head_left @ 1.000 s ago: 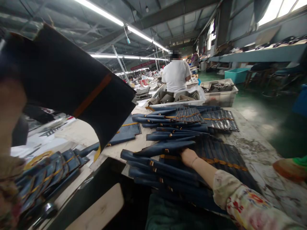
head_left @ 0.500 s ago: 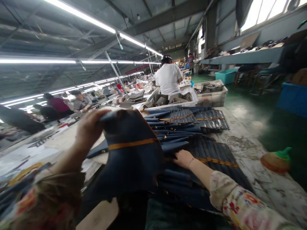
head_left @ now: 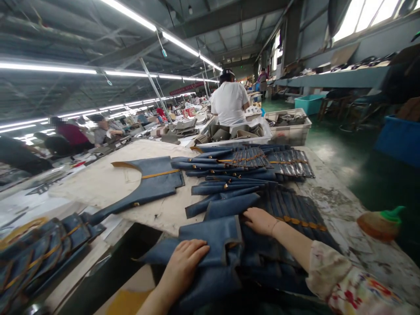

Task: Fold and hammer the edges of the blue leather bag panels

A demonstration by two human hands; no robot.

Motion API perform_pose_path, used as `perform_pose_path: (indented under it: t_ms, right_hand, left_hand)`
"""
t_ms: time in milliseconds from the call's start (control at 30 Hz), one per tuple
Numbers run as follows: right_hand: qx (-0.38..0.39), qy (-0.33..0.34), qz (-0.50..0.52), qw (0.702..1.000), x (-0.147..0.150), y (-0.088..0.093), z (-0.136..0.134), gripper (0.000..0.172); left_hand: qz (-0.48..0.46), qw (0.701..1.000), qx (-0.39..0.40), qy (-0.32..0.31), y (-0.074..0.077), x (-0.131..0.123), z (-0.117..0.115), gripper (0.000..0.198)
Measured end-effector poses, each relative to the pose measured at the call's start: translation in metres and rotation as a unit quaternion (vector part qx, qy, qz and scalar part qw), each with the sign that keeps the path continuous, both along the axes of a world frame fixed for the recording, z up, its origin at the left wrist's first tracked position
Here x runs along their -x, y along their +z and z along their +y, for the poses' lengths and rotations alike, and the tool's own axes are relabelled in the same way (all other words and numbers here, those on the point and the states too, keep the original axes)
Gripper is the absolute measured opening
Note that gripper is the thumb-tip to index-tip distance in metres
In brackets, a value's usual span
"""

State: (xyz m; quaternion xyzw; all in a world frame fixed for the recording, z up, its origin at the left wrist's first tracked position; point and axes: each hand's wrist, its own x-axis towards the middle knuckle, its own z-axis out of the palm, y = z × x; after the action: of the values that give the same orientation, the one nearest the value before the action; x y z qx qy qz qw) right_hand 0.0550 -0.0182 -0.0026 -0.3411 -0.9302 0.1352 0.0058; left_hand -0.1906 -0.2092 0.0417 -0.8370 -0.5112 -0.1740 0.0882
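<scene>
- The left hand (head_left: pixel 183 262) lies open, palm down, fingers together and pointing away and to the right, pressed flat on a navy leather piece (head_left: pixel 213 234) at the near edge of the table; the bare forearm comes up from the bottom of the view.
- The right hand (head_left: pixel 260 221) is also open, fingers slightly spread and pointing left, resting on the fanned stack of navy pieces (head_left: pixel 295 210); its wrist is bent, and the floral sleeve (head_left: pixel 341 284) runs back to the lower right.
- The navy leather piece sits just left of the right hand, overlapping the front of the stack, its near part drooping over the table edge.
- Further back, rows of navy pieces with tan strips (head_left: pixel 249 159) lie overlapped.
- A single cut piece (head_left: pixel 154 179) lies flat on the cream cloth (head_left: pixel 105 183), well left of the stack.
- Another blue heap (head_left: pixel 42 249) fills the lower left.
- A brown bottle with a green cap (head_left: pixel 380 223) stands at the table's right edge.
- Beyond, a person in a white shirt (head_left: pixel 229 103) stands by a white crate (head_left: pixel 290 127).
</scene>
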Motion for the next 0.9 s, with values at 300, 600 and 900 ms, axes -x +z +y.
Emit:
perform_pose_path:
  t_ms: [300, 600, 900]
  right_hand:
    - [0.004, -0.014, 0.036, 0.999, 0.0, 0.058, 0.024, 0.029]
    - [0.054, -0.036, 0.006, 0.998, 0.053, 0.04, 0.051, 0.03]
    - [0.084, -0.007, 0.16, 0.983, 0.086, 0.034, 0.073, 0.035]
  left_hand:
    - [-0.139, 0.988, 0.06, 0.036, -0.035, 0.018, -0.009, 0.029]
    - [-0.128, 0.988, 0.08, 0.039, -0.038, 0.016, -0.011, 0.032]
    - [-0.089, 0.989, 0.106, 0.048, -0.024, 0.01, -0.008, 0.043]
